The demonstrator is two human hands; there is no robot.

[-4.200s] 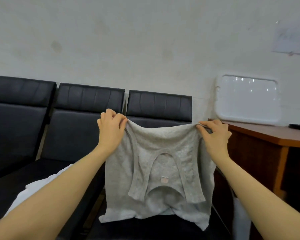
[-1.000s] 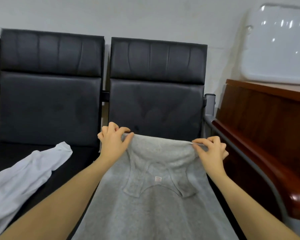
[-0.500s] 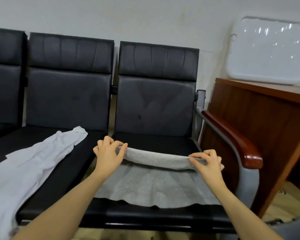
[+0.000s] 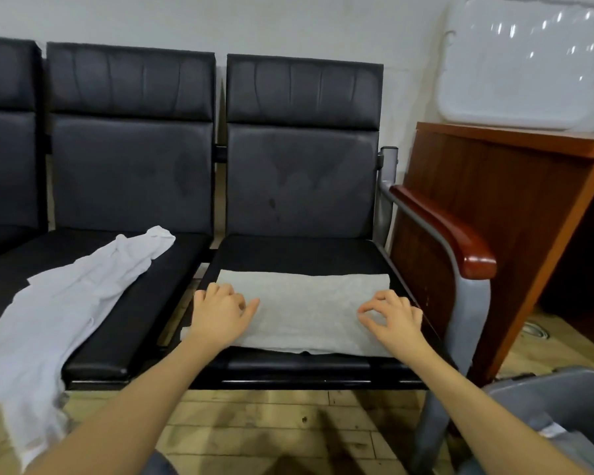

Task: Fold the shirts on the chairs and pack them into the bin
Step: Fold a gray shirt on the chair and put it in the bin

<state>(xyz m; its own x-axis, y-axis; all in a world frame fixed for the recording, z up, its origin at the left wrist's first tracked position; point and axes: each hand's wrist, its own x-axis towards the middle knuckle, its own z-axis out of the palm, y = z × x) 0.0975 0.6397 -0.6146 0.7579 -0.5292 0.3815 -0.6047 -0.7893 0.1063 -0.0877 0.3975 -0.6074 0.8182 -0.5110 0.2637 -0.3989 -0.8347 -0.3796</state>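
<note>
1. While the grey shirt (image 4: 306, 310) lies folded once on the seat of the right-hand chair (image 4: 302, 252), low in the middle of the frame, both hands rest on its near half.
2. Its long axis runs left to right across the seat, with the fold edge on the far side and the loose hems towards the bottom of the frame.
3. As for the grip, the left hand (image 4: 220, 315) lies on the left end of the cloth with fingers loosely bent and thumb out, holding nothing that I can see.
4. The right hand (image 4: 393, 318) sits at the right end with thumb and forefinger drawn together; they may be pinching a bit of fabric, but the view is too soft to say for sure.
5. One hand is at each short end, so neither is clearly nearer. The next fold probably brings one end across to the other along that long axis.
6. A white shirt (image 4: 66, 303) sprawls unfolded over the middle chair (image 4: 131, 166) at the left of the frame, its lower part hanging off the front edge, well apart from the grey one.
7. At the lower right corner stands the grey bin (image 4: 563, 395), nearer the right hand, beside the chair's wooden armrest (image 4: 450, 231).
8. Behind the armrest stands a brown counter (image 4: 501, 186) with a white tray (image 4: 528, 63) leaning on the wall.
</note>
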